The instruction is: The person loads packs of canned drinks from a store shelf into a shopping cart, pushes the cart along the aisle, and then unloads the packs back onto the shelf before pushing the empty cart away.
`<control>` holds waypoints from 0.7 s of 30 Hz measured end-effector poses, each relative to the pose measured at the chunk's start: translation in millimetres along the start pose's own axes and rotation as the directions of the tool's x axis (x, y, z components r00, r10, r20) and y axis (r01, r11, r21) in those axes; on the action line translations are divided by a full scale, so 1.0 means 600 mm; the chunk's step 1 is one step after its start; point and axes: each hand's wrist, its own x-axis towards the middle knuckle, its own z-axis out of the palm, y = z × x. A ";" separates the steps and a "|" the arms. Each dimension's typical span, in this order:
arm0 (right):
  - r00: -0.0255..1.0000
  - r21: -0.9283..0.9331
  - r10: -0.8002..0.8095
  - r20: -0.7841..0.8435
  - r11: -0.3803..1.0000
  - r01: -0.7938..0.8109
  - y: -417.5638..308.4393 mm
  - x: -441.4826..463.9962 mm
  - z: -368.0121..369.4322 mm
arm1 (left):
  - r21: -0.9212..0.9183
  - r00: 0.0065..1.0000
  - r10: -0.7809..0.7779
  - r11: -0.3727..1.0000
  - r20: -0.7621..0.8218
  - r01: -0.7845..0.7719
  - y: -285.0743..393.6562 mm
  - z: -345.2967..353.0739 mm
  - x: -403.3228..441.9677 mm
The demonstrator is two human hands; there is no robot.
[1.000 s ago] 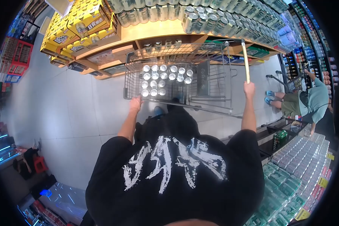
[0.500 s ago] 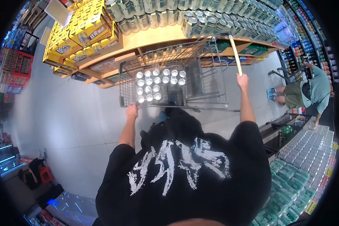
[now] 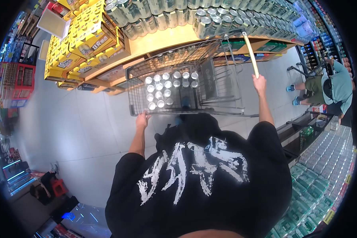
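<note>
A wire shopping cart point(image 3: 134, 110) stands sideways in front of me, with several silver-topped cans point(image 3: 158, 85) upright in rows inside its basket. My right hand point(image 3: 260, 83) is closed around the near end of the pale cart handle point(image 3: 250, 54). At the near front corner, my left hand point(image 3: 142, 119) has its fingers closed on the cart's rim. The undersides of its fingers are partly hidden.
Beyond the cart, a wooden shelf point(image 3: 146, 39) holds stacked cans point(image 3: 222, 22) and yellow cartons point(image 3: 81, 41). A person in a pale green top point(image 3: 341, 85) stands at the right, near wrapped drink packs point(image 3: 327, 158). A red stool point(image 3: 59, 187) is at lower left.
The cart and both my hands sit slightly lower and farther right in view, as do the surroundings on the right. Both hands keep their hold. The other person's legs and arms have shifted.
</note>
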 end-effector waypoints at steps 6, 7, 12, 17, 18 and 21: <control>0.994 -0.061 -0.004 -0.113 0.998 -0.003 -0.020 -0.007 0.000 | -0.194 0.999 0.035 0.981 0.024 -0.030 -0.004 -0.012 0.014; 0.985 -0.072 -0.035 -0.170 0.997 0.024 -0.021 -0.006 0.002 | -0.233 0.998 0.032 0.972 0.059 -0.017 -0.005 -0.014 0.016; 0.931 0.146 -0.140 -0.338 0.969 0.199 -0.015 0.002 0.001 | -0.043 0.977 -0.097 0.993 0.188 0.107 0.037 -0.027 0.023; 0.854 0.186 -0.173 -0.490 0.937 0.297 -0.069 -0.031 -0.018 | 0.021 0.995 0.098 0.995 -0.028 -0.098 0.140 -0.057 0.037; 0.821 0.188 -0.194 -0.537 0.921 0.341 -0.085 -0.036 -0.015 | -0.047 0.993 0.099 0.994 -0.068 -0.102 0.151 -0.048 0.053; 0.816 0.261 -0.274 -0.510 0.854 0.450 -0.145 -0.071 0.024 | -0.194 0.996 0.064 0.978 -0.069 -0.076 0.173 -0.004 0.107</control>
